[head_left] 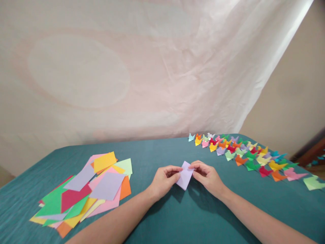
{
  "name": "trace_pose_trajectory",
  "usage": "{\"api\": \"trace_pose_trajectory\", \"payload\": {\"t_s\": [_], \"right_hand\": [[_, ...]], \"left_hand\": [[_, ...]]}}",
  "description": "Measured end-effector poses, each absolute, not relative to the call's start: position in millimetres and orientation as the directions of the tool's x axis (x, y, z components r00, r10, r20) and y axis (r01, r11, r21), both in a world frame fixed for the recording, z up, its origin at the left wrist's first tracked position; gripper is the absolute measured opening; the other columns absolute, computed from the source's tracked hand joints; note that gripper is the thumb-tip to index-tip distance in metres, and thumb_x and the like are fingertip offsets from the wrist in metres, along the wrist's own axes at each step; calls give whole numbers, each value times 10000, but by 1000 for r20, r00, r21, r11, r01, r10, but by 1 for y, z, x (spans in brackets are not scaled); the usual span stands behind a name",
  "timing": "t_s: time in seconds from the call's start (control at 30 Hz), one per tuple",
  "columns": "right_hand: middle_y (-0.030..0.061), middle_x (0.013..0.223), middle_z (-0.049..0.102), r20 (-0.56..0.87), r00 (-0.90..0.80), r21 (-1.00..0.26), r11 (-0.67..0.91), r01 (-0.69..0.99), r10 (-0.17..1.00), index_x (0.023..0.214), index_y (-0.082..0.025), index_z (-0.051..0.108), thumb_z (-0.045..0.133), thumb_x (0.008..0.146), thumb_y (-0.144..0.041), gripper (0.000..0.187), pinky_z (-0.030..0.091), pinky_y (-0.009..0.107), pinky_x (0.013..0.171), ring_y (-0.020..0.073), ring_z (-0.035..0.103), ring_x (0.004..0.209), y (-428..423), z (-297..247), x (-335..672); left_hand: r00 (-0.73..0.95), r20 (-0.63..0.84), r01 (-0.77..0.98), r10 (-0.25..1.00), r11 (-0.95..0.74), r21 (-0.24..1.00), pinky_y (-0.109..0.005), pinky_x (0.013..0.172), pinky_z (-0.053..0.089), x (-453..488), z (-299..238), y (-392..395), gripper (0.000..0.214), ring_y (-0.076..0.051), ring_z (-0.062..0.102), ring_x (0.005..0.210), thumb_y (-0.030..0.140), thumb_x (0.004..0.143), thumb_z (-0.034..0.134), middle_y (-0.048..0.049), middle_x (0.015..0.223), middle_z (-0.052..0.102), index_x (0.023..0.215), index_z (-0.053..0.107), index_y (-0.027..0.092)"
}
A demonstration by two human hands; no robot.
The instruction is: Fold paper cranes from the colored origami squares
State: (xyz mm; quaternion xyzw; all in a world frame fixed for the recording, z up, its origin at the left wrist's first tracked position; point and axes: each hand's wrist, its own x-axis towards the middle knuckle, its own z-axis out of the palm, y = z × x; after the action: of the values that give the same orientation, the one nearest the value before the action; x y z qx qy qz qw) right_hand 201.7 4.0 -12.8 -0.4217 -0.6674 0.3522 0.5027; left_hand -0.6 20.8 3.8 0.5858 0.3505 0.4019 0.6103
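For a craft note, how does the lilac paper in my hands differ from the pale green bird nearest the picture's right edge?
The lilac paper is held in your left hand and right hand; the pale green bird rests on the table. The lilac paper has a plain diamond outline, the pale green bird a birdlike one. Both look folded.

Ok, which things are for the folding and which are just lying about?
Probably for the job:
small lilac paper diamond, in the left hand and right hand
messy pile of coloured paper sheets
rows of coloured paper birds

Probably not:
pale creased hanging cloth
tiny blue bits, right edge, too blurry to name
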Motion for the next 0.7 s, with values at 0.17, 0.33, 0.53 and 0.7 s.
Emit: {"api": "trace_pose_trajectory", "payload": {"t_s": [0.17, 0.33, 0.53, 0.7], "right_hand": [[51, 915, 595, 372, -143, -889, 396, 230, 917, 875, -183, 650, 563, 800, -233, 125, 458, 264, 667, 169, 571, 800, 3, -10, 201], [52, 915, 604, 372, -138, -890, 395, 227, 918, 874, -189, 657, 571, 798, -231, 123, 462, 275, 689, 178, 580, 824, 2, -10, 201], [55, 918, 608, 374, -144, -889, 398, 225, 916, 870, -191, 666, 572, 800, -252, 132, 469, 278, 685, 179, 583, 817, 2, -10, 201], [56, 910, 604, 366, -146, -899, 390, 198, 919, 863, -186, 667, 580, 798, -267, 136, 469, 272, 681, 175, 581, 817, 0, -6, 199]], "left_hand": [[453, 49, -107, 890, -1, 994, -247, 679, 434, -1, 1, 21, 385, -160, 591, 734, 367, 651, 743, -85, 885, 682, 934, 685, 112], [501, 45, -103, 864, 8, 995, -242, 683, 430, 0, 2, 20, 411, -150, 583, 734, 370, 670, 741, -82, 878, 675, 980, 676, 107], [475, 31, -107, 879, 24, 994, -231, 661, 426, -1, 2, 20, 385, -137, 571, 704, 348, 643, 767, -69, 836, 662, 934, 692, 108], [487, 62, -123, 871, -2, 992, -230, 650, 432, -1, 1, 21, 354, -135, 569, 701, 336, 652, 763, -67, 834, 648, 918, 694, 113]]}}
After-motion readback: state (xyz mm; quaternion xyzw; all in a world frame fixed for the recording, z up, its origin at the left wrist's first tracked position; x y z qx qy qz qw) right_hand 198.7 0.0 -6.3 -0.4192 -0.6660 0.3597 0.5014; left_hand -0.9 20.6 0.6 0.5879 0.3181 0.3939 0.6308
